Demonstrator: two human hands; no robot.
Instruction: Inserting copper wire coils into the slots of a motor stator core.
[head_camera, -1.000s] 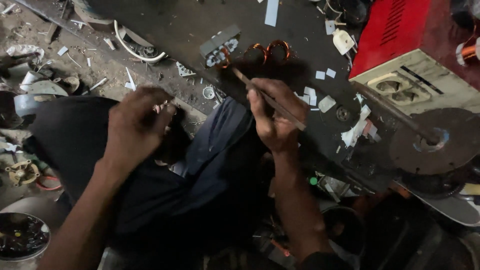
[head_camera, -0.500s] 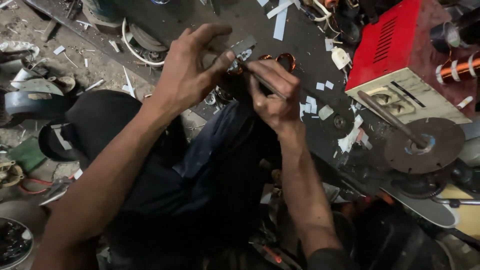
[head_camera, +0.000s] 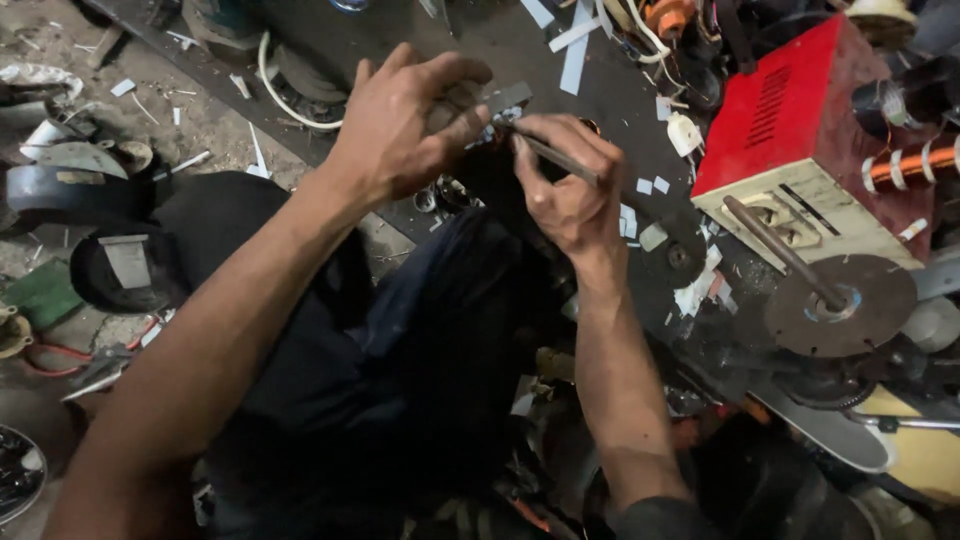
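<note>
both hands are raised together over the dark lap, meeting above the far edge of the knees. the left hand (head_camera: 400, 125) is curled over a small grey metal piece (head_camera: 505, 97), fingers closed on it so that only a flat corner pokes out to the right. the right hand (head_camera: 565, 185) pinches a thin metal rod (head_camera: 555, 160) between thumb and fingers, its tip pointing left and up to where the grey piece sits; tip and piece look touching, though the exact contact is hidden by the fingers.

judging from this, the work is at the fitting or prying stage: the rod being worked against the held piece. the next move would call for a steady left grip and small, controlled pressure from the rod tip.

to the right, a red metal box (head_camera: 800, 110) stands on the littered floor, with a round metal disc (head_camera: 840, 305) nearer and copper wire coils (head_camera: 915, 160) at the far right edge.
</note>
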